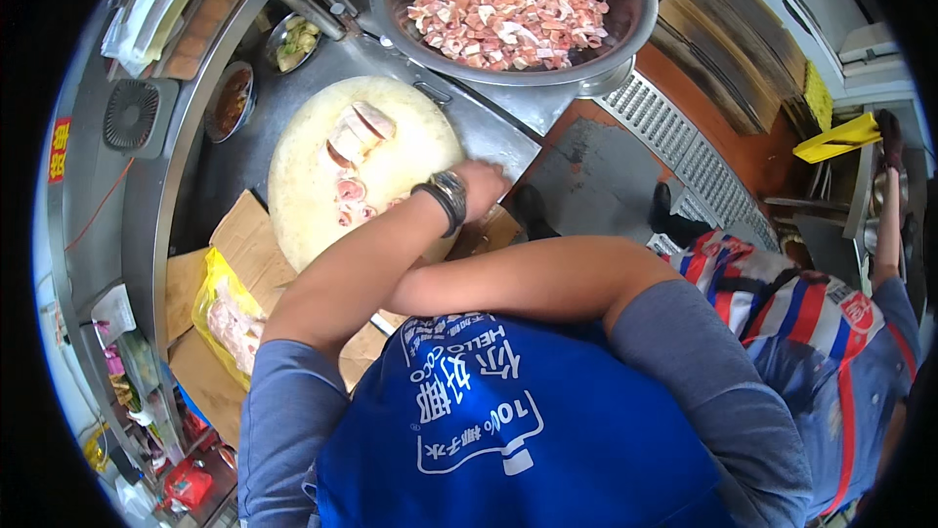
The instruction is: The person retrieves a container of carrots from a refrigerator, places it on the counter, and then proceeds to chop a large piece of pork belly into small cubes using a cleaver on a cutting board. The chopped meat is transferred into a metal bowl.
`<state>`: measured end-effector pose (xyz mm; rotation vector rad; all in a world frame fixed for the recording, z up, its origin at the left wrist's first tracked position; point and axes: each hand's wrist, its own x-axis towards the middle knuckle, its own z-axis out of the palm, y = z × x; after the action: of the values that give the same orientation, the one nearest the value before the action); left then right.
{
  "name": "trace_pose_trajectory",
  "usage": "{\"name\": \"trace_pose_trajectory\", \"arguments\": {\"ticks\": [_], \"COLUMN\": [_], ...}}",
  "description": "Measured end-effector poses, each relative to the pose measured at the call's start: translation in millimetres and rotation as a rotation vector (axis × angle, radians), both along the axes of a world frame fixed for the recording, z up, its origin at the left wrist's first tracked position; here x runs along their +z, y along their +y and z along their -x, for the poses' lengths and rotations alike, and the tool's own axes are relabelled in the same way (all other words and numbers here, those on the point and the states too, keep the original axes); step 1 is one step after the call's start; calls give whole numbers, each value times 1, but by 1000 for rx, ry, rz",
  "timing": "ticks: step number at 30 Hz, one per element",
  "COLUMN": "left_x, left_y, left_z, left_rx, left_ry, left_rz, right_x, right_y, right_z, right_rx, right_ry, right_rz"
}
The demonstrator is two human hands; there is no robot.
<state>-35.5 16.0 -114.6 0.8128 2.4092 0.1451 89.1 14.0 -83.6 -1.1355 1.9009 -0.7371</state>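
My forearms cross over the near edge of a round, pale chopping block (410, 107). My left hand (484, 187), below a wristwatch, reaches past the block's right edge, over the steel counter; its fingers are blurred and whether it holds anything is unclear. My right forearm passes under the left one, and the right hand is hidden there. On the block lies a piece of pale, skin-on meat (355, 136) with several cuts across it. Small bony meat pieces (351, 189) lie nearer to me. Beyond the block, a large metal bowl (645, 11) holds diced raw meat (513, 8).
Left of me, a yellow plastic bag (212, 286) with raw meat lies on cardboard (253, 235). Bowls of red sauce (231, 103) and green pieces (295, 44) stand behind the block. A co-worker (813, 337) at the right reaches towards a yellow object (835, 140).
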Motion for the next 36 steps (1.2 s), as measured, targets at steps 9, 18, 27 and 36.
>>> {"name": "trace_pose_trajectory", "arguments": {"ticks": [9,18,27,36], "left_x": [153,62,57,91], "left_y": [-151,-186,-204,-230], "left_z": [28,-70,-86,-138], "left_rx": [816,634,717,1224], "left_ry": [348,268,224,543], "left_rz": [-411,84,290,-145], "right_x": [46,48,53,29], "right_y": [9,4,-3,-11], "right_z": [35,22,23,45], "right_rx": [293,310,334,210], "right_ry": [180,233,258,275], "right_rz": [56,59,-42,-59]}}
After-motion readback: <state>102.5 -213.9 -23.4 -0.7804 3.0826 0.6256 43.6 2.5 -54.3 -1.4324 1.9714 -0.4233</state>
